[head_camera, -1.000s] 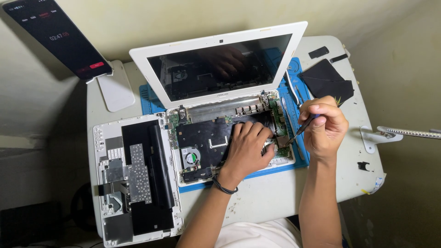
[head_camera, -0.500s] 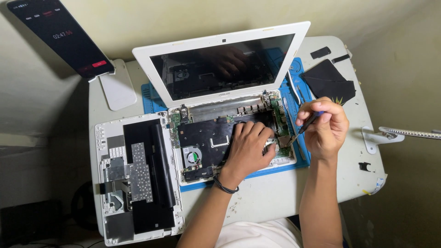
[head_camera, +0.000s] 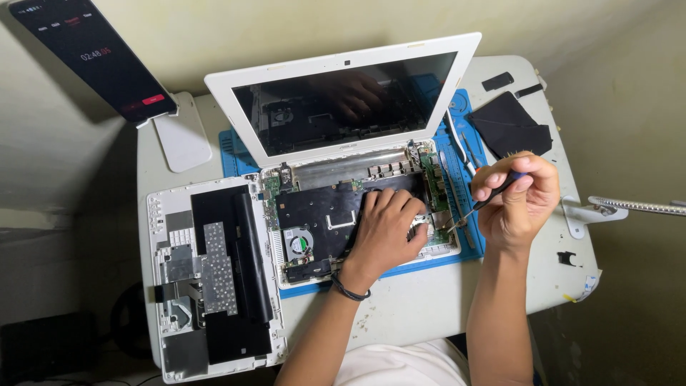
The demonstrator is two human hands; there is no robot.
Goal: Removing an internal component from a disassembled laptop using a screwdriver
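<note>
- Nearest me, my left hand [head_camera: 386, 229] lies palm down on the black cover sheet inside the opened laptop base [head_camera: 336, 214], fingers spread and pressing, gripping nothing.
- A dark band sits on that wrist, at the near edge of the base.
- Just to the right, my right hand [head_camera: 516, 200] is clenched around a thin screwdriver [head_camera: 480, 204], whose tip slants down-left to the right edge of the base, close to my left fingertips.
- So the base lies under my left hand and just left of my right.
- A small round fan [head_camera: 299, 243] shows in the base, left of my left hand.
- On the left of the counter [head_camera: 429, 300], the removed white keyboard cover [head_camera: 207, 279] lies underside up, just beside the base.
- A blue mat [head_camera: 471, 236] lies under the base.
- Farther off, the white-framed laptop screen [head_camera: 343, 100] stands tilted back.
- Black flat pieces [head_camera: 511, 125] lie at the far right.
- A dark phone [head_camera: 93, 53] leans on a white stand at the far left.
</note>
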